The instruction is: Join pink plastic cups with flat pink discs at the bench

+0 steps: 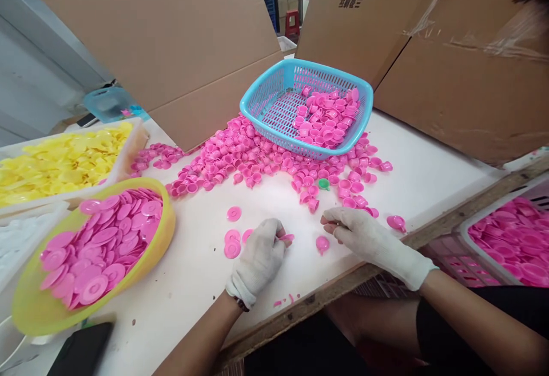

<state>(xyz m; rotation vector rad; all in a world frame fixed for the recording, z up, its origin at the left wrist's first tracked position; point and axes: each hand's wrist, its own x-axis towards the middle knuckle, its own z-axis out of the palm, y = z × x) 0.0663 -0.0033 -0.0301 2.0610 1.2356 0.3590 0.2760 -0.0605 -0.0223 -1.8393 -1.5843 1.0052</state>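
Observation:
My left hand (261,253), in a white glove, rests on the white table (429,175) with its fingers curled round a pink disc (287,238) that pokes out at the fingertips. My right hand (360,232), also gloved, lies just to the right, its fingers pinched together at the tips; what they hold is hidden. A pink cup (322,244) lies between the hands. Three loose pink discs (233,248) sit left of my left hand. A heap of pink cups (257,158) spreads across the table beyond the hands.
A blue basket (266,98) holding pink cups stands on the heap at the back. A yellow bowl (165,233) of pink discs sits at left, a tray of yellow parts (60,161) behind it. One green cup (323,183) lies in the heap. Cardboard walls stand behind. A crate of pink parts (510,238) is at right.

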